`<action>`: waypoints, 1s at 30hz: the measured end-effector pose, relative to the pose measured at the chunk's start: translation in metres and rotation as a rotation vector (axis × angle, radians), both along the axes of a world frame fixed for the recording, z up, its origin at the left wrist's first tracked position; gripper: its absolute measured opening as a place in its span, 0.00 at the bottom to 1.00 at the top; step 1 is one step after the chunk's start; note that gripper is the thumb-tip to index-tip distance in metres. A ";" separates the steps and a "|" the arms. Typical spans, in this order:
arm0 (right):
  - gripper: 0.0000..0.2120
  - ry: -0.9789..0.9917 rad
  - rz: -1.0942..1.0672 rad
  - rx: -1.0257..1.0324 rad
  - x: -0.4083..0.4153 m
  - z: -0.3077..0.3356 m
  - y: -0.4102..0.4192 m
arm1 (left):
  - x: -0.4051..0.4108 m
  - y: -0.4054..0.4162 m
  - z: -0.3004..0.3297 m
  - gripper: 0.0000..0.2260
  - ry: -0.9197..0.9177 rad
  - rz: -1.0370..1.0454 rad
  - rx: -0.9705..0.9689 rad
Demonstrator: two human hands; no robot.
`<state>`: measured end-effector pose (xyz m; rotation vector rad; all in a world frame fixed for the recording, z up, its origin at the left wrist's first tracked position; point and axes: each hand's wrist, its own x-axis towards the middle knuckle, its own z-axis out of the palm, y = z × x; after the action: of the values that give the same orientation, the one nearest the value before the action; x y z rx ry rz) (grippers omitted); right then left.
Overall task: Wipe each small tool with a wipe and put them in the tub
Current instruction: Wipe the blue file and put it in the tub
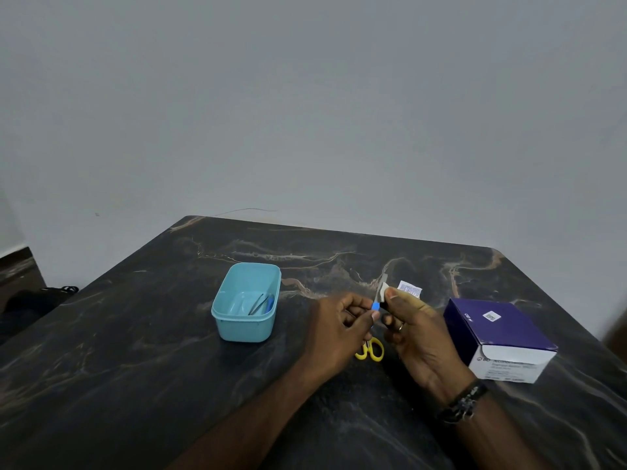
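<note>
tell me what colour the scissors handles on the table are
Yellow plastic scissors handles, head view.

Dark marble table (135, 368), grey wall (305, 96), black wristband (463, 401)

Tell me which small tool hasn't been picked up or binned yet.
The yellow-handled scissors, lying on the table under the hands. The others are in the blue tub or held: the blue-handled tool.
</note>
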<state>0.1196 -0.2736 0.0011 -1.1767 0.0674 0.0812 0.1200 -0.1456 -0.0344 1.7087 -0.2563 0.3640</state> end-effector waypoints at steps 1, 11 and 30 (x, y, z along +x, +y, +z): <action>0.06 -0.001 0.004 -0.003 0.000 0.000 0.000 | 0.000 0.000 -0.001 0.03 -0.002 0.003 0.007; 0.07 -0.065 0.043 -0.092 -0.002 -0.003 0.003 | 0.000 0.000 -0.002 0.01 -0.002 -0.017 -0.005; 0.10 -0.116 0.015 -0.080 -0.008 0.004 0.000 | 0.000 0.000 -0.005 0.04 0.112 -0.109 -0.044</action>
<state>0.1117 -0.2733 0.0052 -1.2594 -0.0412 0.0234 0.1196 -0.1461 -0.0398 1.6582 -0.2565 0.1913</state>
